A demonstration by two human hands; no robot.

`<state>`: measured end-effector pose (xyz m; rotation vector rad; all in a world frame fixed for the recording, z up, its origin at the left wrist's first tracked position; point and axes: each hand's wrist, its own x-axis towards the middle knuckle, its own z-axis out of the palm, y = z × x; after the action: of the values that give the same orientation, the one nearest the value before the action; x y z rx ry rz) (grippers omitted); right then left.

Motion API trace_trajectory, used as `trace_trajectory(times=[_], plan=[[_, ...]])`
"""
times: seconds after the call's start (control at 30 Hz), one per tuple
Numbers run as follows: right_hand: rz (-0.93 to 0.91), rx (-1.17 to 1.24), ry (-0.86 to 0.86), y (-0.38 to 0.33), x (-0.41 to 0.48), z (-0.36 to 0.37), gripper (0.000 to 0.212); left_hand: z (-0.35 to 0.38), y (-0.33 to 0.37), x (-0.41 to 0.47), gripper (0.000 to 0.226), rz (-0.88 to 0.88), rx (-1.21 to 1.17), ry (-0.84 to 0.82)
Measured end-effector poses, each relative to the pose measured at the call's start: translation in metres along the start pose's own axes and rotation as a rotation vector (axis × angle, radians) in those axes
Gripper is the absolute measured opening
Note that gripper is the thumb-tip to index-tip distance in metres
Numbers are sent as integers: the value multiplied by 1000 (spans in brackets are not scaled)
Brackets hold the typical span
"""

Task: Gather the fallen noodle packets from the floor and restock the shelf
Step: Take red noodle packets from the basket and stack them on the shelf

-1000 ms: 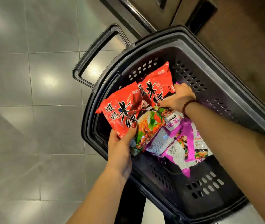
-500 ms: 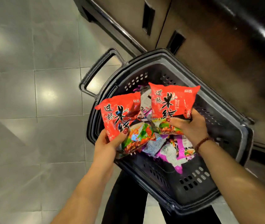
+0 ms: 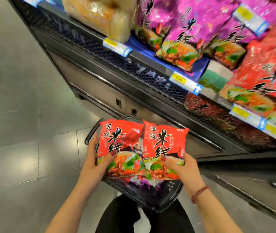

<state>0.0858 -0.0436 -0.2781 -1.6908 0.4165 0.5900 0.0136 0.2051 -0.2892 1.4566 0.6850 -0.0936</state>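
**Two red noodle packets, one in each hand, below the shelf**

My left hand (image 3: 92,163) grips the left packet (image 3: 117,143) by its lower left corner, with my thumb across the front and my fingers curled behind. My right hand (image 3: 185,167) grips the right packet (image 3: 165,147) by its lower right corner the same way, thumb on the printed picture of food. Both packets are red with big black characters. I hold them upright and facing me, side by side. Their inner edges meet, but I cannot tell whether they only touch or overlap. A beaded bracelet (image 3: 199,193) sits on my right wrist.

Just under the packets, at six o'clock from them, is the black basket (image 3: 176,197). Its handle pokes out at nine o'clock of the left packet. Something purple lies inside it, too blurred to name. My dark trousers (image 3: 117,216) show below the basket.

The shelf (image 3: 150,63) runs slantwise from eleven o'clock to three o'clock of my view, well apart from my hands. At one o'clock on it stand purple packets (image 3: 184,22). At two to three o'clock there is a row of red packets (image 3: 268,78), the same colour as mine. At twelve o'clock sit pale bags (image 3: 100,14). Yellow and white price tags (image 3: 184,82) line the shelf's front edge. The grey tiled floor (image 3: 24,115) fills the nine o'clock side.
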Motion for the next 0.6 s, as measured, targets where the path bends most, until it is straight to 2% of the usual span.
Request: trace_trajectory(times=[0.17, 0.27, 0.33, 0.4, 0.53, 0.6], plan=[[-48, 108, 93, -42, -57, -24, 25, 10, 67, -31, 79, 205, 75, -136], [-85, 154, 140, -60, -81, -39, 26, 22, 91, -38, 101, 329, 91, -262], [-115, 175, 175, -70, -91, -50, 27, 33, 103, -41, 112, 373, 88, -353], [-131, 195, 223, -75, -99, -62, 27, 47, 114, -47, 109, 403, 82, -405], [-190, 231, 290, -85, -111, -87, 24, 71, 132, -46, 121, 449, 128, -459], [-211, 261, 326, -88, -113, -101, 22, 86, 143, -46, 118, 452, 122, -493]])
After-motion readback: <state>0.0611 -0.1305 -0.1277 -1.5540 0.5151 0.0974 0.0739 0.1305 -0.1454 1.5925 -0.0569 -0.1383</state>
